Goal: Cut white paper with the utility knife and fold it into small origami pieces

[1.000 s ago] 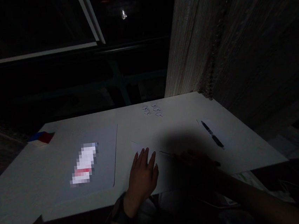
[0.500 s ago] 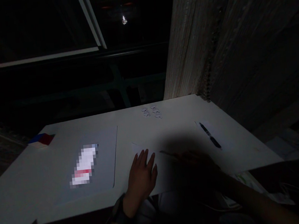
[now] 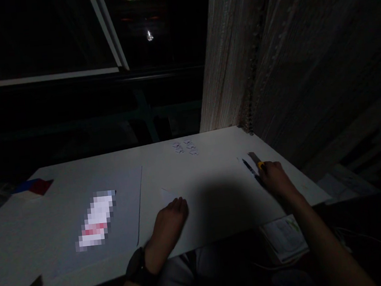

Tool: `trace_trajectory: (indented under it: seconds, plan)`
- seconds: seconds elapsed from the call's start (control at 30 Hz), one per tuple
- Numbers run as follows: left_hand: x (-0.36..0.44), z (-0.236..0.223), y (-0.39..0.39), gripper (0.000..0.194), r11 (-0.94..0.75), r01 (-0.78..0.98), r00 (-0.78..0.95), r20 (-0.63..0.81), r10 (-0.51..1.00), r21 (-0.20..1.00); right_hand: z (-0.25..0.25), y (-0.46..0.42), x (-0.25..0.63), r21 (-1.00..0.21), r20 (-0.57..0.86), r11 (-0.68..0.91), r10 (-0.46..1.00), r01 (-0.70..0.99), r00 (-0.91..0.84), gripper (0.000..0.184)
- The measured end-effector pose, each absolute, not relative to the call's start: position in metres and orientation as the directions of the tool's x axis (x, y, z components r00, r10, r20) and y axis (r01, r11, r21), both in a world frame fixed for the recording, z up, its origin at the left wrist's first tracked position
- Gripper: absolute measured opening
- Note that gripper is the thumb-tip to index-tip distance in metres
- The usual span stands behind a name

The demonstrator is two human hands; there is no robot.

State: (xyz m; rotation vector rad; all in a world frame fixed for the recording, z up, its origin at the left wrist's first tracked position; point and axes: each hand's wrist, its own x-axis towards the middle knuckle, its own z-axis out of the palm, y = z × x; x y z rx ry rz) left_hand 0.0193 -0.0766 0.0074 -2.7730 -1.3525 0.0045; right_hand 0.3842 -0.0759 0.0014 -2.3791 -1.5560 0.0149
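Note:
My right hand [image 3: 276, 179] is closed around a utility knife [image 3: 254, 158] with a yellow part and a wide blade, which points away from me at the right side of the table. Just left of that hand lies a black pen [image 3: 249, 167], partly covered by the fingers. Nearer the middle, my left hand [image 3: 171, 219] rests on the table, its fingers bent and pressed together. A small piece of white paper [image 3: 169, 195] shows just beyond its fingertips; whether the fingers grip it is hidden. A dark watch [image 3: 139, 269] is on the left wrist.
Several small folded paper pieces [image 3: 186, 147] lie at the white table's [image 3: 212, 159] far edge. At left are a thin grey board [image 3: 127, 221] bearing a bright pixelated rectangle [image 3: 97, 219], and a red, blue and white block [image 3: 35, 188]. A curtain [image 3: 217, 68] hangs behind, right.
My right hand has moved right with the utility knife, from the middle of the table to beside the pen. My left hand's fingers, spread before, have drawn together. The view has shifted slightly.

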Motion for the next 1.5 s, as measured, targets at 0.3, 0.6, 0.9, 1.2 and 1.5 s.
trace_trajectory:
  seconds: [0.3,0.6,0.9,1.2,1.5]
  plan:
    - [0.017,0.008,-0.079,0.028,-0.615,0.788,0.606,0.162,0.779,0.011,-0.003,-0.074,0.395,-0.036,0.116,-0.292,0.949,0.956,0.295,0.034]
    - [0.011,0.045,-0.055,0.036,-0.215,0.24,0.119,0.191,0.974,0.947,0.045,-0.065,0.322,-0.462,0.358,-0.021,0.91,0.886,0.208,0.038]
    - [0.027,0.046,-0.03,0.035,-0.119,0.158,0.215,0.084,0.973,0.98,0.061,-0.015,0.195,-0.939,0.149,0.22,0.953,0.266,-0.263,0.028]
    - [0.02,0.029,0.008,0.034,-0.186,0.284,0.282,0.104,0.954,0.94,0.031,0.018,0.187,-0.965,0.131,0.175,0.966,0.192,-0.222,0.033]
    - [0.02,0.022,0.007,0.03,-0.171,0.287,0.307,0.078,0.948,0.942,0.023,0.018,0.192,-0.924,0.189,0.253,0.954,0.288,-0.231,0.036]
